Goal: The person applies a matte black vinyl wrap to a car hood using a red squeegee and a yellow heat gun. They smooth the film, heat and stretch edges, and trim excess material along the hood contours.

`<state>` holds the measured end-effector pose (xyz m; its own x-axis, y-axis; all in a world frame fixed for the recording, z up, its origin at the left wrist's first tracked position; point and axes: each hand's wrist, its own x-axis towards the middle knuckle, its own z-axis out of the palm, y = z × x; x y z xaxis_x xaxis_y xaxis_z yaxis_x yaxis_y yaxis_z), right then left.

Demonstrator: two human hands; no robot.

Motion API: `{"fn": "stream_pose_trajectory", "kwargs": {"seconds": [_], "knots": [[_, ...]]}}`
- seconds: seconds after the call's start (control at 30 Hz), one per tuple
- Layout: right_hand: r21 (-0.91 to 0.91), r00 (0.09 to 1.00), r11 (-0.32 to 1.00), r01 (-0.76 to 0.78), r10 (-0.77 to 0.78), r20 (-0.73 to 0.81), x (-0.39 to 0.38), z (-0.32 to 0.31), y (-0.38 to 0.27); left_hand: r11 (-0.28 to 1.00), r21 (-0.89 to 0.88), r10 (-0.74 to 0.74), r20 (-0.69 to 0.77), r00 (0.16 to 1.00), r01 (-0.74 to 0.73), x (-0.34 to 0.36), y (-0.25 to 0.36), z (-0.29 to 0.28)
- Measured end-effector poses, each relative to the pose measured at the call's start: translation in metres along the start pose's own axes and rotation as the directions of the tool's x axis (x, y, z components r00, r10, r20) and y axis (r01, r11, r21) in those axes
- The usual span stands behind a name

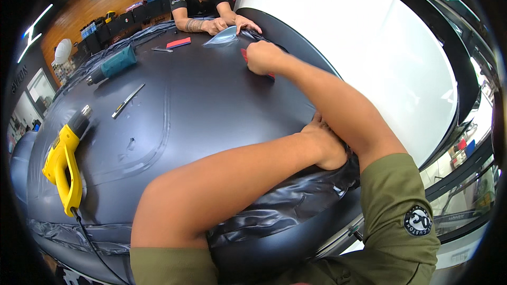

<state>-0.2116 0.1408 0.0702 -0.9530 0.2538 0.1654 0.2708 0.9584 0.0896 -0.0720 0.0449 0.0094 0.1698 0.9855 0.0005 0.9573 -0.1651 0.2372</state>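
My right hand (264, 59) is closed on a red squeegee (244, 54) against the dark film-covered panel (227, 100), beside the white panel's edge. My left hand (322, 142) lies farther down that edge, fingers extended and partly hidden by my right forearm; loose wrinkled dark film (285, 201) hangs below it. At the left lie a yellow heat gun (62, 158) with a cord, a teal heat gun (113, 64) and a slim silver cutter (128, 100).
Across the panel, a co-worker (182, 5) has both hands on a pale bluish piece (224, 35) beside a red-and-blue squeegee (178, 43). A large white panel (391, 74) fills the right. Dark cases (140, 13) line the back wall.
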Motion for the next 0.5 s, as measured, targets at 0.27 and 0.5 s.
{"fn": "stream_pose_trajectory", "kwargs": {"seconds": [0.27, 0.5], "knots": [[-0.026, 0.961, 0.961, -0.276, 0.276, 0.007, 0.027, 0.022, 0.078, 0.976, 0.206, 0.066, 0.012, 0.998, -0.067, 0.002, 0.005, 0.002], [-0.08, 1.0, 0.997, -0.023, 0.023, -0.009, 0.023, -0.017, 0.007, 0.997, 0.082, -0.013, 0.108, 0.994, 0.004, 0.002, 0.002, -0.008]]}}
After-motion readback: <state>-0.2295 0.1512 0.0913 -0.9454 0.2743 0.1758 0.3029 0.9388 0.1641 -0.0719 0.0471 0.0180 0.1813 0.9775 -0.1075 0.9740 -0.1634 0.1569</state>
